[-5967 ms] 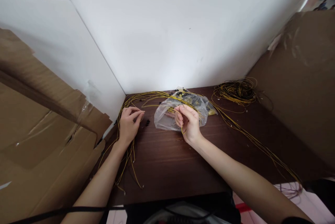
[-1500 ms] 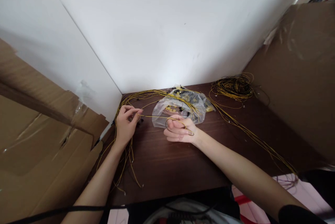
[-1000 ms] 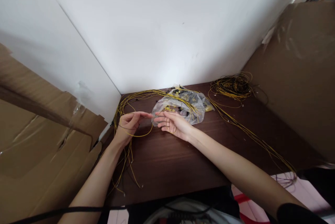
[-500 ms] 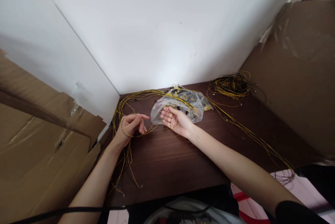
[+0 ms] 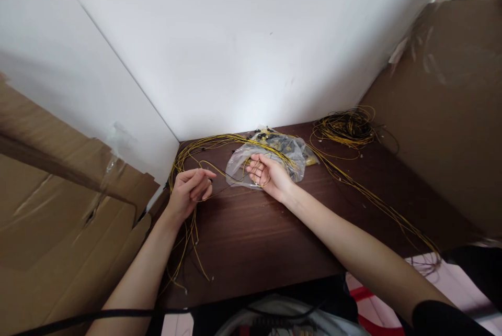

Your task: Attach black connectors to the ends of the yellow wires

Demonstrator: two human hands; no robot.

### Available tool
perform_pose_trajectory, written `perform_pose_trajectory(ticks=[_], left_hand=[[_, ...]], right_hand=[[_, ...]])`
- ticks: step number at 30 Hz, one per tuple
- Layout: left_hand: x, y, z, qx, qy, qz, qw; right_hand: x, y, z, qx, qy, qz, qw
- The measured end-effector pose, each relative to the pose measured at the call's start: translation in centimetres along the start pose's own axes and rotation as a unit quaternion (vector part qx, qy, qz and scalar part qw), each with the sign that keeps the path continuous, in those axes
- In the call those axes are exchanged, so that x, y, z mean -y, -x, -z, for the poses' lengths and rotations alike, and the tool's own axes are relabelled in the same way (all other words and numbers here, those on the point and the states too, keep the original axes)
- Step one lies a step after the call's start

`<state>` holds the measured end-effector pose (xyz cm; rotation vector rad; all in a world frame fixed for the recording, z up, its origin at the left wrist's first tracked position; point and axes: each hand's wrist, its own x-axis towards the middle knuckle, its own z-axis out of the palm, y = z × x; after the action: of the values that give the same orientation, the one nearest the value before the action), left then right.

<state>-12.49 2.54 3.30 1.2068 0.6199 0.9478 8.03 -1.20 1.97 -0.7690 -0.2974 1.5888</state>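
My left hand (image 5: 191, 188) is closed over the table's left part, its index finger pointing right, with a thin wire (image 5: 224, 190) running from its fingers. My right hand (image 5: 270, 176), palm turned up, has its fingers curled round the same yellow-and-black wire, which makes a small loop there. Behind the right hand lies a clear plastic bag (image 5: 235, 166) with yellow and black pieces inside. A bundle of yellow and black wires (image 5: 204, 142) arches from the left over the bag, and its loose ends hang below my left hand.
At the back right sits a coiled heap of wires (image 5: 347, 129). Another strand of wires (image 5: 376, 194) runs toward the front right edge of the dark wooden table (image 5: 251, 252). Cardboard stands at the left (image 5: 66, 231) and right (image 5: 439, 116), with a white wall (image 5: 251, 53) behind.
My left hand has moved a little left and my right hand slightly right and up. The large wire loop by the left hand is gone, and the wire between the hands is straighter.
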Motion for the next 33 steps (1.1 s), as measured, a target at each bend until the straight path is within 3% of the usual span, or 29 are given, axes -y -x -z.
perform_pose_trajectory(ticks=[9,17,22,28,33], left_hand=[[0.2,-0.4,0.0,-0.042,-0.033,-0.025,0.998],[0.9,-0.3,-0.3,-0.066,-0.135,-0.007,0.989],[1.1,-0.2,-1.0,-0.043,-0.175,0.006,0.984],[1.4,-0.2,-0.8,-0.021,-0.149,0.003,0.989],[1.7,-0.4,-0.7,-0.037,-0.112,-0.002,0.993]], right_hand=[[-1.3,0.6,0.0,0.097,0.206,0.078,0.971],[-2.3,1.3,-0.2,0.184,0.443,0.136,0.867],[-2.5,1.9,-0.4,0.189,0.524,0.151,0.816],[-2.5,2.5,-0.7,0.187,0.621,0.193,0.736],[-2.5,2.7,-0.8,0.187,0.637,0.204,0.72]])
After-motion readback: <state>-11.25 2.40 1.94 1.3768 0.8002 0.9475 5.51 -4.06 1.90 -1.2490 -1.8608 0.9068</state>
